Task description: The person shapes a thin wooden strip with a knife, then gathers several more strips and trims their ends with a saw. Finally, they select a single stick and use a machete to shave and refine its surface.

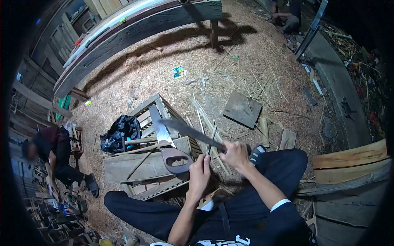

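My right hand (236,156) is closed round the handle of a machete (186,130), whose long dark blade points to the upper left. In my left hand (199,171) a thin wooden stick (212,138) is pinched and stands up from the fingers, close by the machete's blade. A handsaw (176,160) with a brown handle lies left of my hands, on a slatted wooden crate (158,102) and a board (139,167) on it. Beside the saw is a black plastic bag (121,133). More thin strips (201,112) lie on the ground beyond my hands.
A square wooden block (243,109) sits on the shavings-covered ground ahead. Across the back stretches a long workbench (147,30). One person (57,153) bends down at the left, and another (289,18) sits far right. Planks (349,162) are at my right.
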### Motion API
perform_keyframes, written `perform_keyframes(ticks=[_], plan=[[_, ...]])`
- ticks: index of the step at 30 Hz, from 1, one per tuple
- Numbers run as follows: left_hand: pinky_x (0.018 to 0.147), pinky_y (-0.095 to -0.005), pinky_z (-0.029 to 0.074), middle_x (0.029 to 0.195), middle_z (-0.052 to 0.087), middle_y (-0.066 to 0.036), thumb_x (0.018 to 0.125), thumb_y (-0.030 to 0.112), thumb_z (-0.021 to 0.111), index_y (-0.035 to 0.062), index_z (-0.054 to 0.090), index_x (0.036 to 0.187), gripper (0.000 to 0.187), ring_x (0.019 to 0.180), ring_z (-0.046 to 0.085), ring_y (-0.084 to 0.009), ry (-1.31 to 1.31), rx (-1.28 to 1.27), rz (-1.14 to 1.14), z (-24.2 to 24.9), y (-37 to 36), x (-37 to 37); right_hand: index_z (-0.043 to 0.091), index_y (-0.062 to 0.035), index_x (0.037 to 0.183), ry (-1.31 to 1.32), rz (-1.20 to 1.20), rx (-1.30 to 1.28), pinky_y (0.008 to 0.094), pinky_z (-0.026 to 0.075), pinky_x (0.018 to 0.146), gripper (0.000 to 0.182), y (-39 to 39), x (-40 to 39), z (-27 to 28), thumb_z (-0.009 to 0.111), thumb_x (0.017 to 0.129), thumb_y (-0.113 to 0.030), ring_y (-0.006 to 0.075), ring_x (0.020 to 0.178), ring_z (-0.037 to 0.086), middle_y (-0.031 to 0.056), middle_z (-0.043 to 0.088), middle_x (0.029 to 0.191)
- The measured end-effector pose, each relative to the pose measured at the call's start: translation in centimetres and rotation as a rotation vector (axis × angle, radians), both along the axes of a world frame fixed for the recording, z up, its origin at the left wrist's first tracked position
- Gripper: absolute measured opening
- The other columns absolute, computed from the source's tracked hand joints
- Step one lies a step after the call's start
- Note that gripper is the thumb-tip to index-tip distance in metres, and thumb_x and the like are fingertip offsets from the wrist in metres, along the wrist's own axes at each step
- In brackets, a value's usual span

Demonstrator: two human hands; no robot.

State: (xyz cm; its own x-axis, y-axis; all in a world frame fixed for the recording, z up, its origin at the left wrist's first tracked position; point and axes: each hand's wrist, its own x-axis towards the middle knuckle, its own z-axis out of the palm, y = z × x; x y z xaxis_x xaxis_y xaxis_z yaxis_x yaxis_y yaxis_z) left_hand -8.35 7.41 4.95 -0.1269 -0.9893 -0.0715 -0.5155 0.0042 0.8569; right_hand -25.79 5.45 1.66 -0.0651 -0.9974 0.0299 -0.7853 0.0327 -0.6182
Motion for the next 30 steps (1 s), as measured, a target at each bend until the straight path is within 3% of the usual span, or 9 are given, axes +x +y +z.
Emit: perform_keyframes(ticks=[3, 12, 15, 18, 19, 22, 23, 24, 30], plan=[[0.06, -0.0495, 0.044, 0.075, 0.06, -0.03, 0.106, 0.017, 0.054, -0.0059, 0.062, 0.1, 0.025, 0.071, 0.061, -0.049, -0.03, -0.036, -0.023, -0.9, -0.3, 0.5, 0.072, -0.0059, 0.087, 0.018, 0.103, -0.017, 0.0521, 0.058, 0.072, 0.023, 1.1, 0.5, -1.3, 0.074, 0.071, -0.022, 0.0427, 0.071, 0.071, 0.0238, 0.069, 0.073], [0.06, -0.0481, 0.045, 0.074, 0.06, -0.029, 0.105, 0.015, 0.054, -0.0051, 0.061, 0.101, 0.022, 0.07, 0.062, -0.0483, 0.032, 0.001, -0.046, -0.7, 0.0, 0.4, 0.069, -0.0047, 0.084, -0.003, -0.054, 0.048, 0.0521, 0.056, 0.07, 0.021, -0.2, -0.2, -0.4, 0.076, 0.07, -0.019, 0.0418, 0.073, 0.071, 0.022, 0.069, 0.073], [0.058, -0.0474, 0.045, 0.074, 0.06, -0.029, 0.105, 0.015, 0.054, -0.0052, 0.062, 0.101, 0.022, 0.069, 0.062, -0.0478, 0.008, -0.017, -0.061, -0.6, 0.2, 0.6, 0.07, -0.0043, 0.085, 0.207, 0.113, -0.06, 0.0494, 0.057, 0.068, 0.021, 0.3, -0.7, -1.7, 0.076, 0.074, -0.021, 0.0389, 0.071, 0.072, 0.0213, 0.07, 0.073], [0.058, -0.0466, 0.045, 0.075, 0.06, -0.029, 0.105, 0.015, 0.055, -0.005, 0.063, 0.101, 0.022, 0.069, 0.063, -0.0469, 0.01, 0.001, -0.068, -0.3, 1.3, 1.2, 0.074, -0.0052, 0.089, 0.018, -0.221, 0.096, 0.0445, 0.058, 0.063, 0.021, -3.6, -3.1, -1.8, 0.076, 0.082, -0.025, 0.032, 0.064, 0.071, 0.0173, 0.071, 0.071], [0.059, -0.0464, 0.046, 0.075, 0.06, -0.029, 0.104, 0.015, 0.055, -0.0051, 0.064, 0.102, 0.022, 0.069, 0.063, -0.0465, 0.018, -0.004, -0.057, -0.1, 1.3, 1.2, 0.075, -0.0061, 0.093, 0.064, -0.252, -0.001, 0.042, 0.059, 0.062, 0.022, -3.7, -3.5, -2.0, 0.076, 0.082, -0.026, 0.0276, 0.059, 0.068, 0.0155, 0.069, 0.068], [0.061, -0.0458, 0.048, 0.075, 0.063, -0.029, 0.103, 0.015, 0.057, -0.0054, 0.065, 0.103, 0.021, 0.069, 0.065, -0.0451, 0.012, -0.04, -0.016, -0.6, 0.4, 1.2, 0.073, -0.0035, 0.09, 0.103, -0.113, 0.037, 0.045, 0.058, 0.063, 0.023, -1.1, -2.4, -0.6, 0.076, 0.081, -0.024, 0.0304, 0.062, 0.07, 0.0168, 0.071, 0.07], [0.062, -0.0464, 0.048, 0.075, 0.064, -0.028, 0.103, 0.015, 0.058, -0.0055, 0.065, 0.103, 0.021, 0.069, 0.065, -0.0451, 0.01, -0.062, -0.009, -0.8, 0.0, 1.2, 0.07, -0.0021, 0.086, 0.035, -0.14, 0.081, 0.048, 0.056, 0.063, 0.021, -0.5, -1.7, 0.4, 0.076, 0.079, -0.021, 0.0369, 0.064, 0.07, 0.0207, 0.07, 0.073], [0.062, -0.0469, 0.048, 0.075, 0.064, -0.028, 0.103, 0.015, 0.058, -0.0055, 0.065, 0.102, 0.022, 0.07, 0.065, -0.045, 0.001, -0.076, -0.005, -0.6, -0.1, 1.2, 0.067, -0.0026, 0.082, -0.008, -0.127, -0.109, 0.0495, 0.054, 0.062, 0.018, 0.1, -1.0, 0.4, 0.075, 0.076, -0.018, 0.0412, 0.068, 0.069, 0.0223, 0.069, 0.075], [0.06, -0.0468, 0.047, 0.072, 0.061, -0.028, 0.103, 0.015, 0.059, -0.006, 0.065, 0.098, 0.022, 0.067, 0.064, -0.0445, -0.096, -0.032, -0.042, -0.4, 0.1, 0.9, 0.067, -0.0075, 0.081, -0.028, -0.019, -0.029, 0.0517, 0.054, 0.068, 0.018, 1.9, 0.0, 0.3, 0.075, 0.072, -0.021, 0.0407, 0.07, 0.07, 0.0202, 0.069, 0.074]])
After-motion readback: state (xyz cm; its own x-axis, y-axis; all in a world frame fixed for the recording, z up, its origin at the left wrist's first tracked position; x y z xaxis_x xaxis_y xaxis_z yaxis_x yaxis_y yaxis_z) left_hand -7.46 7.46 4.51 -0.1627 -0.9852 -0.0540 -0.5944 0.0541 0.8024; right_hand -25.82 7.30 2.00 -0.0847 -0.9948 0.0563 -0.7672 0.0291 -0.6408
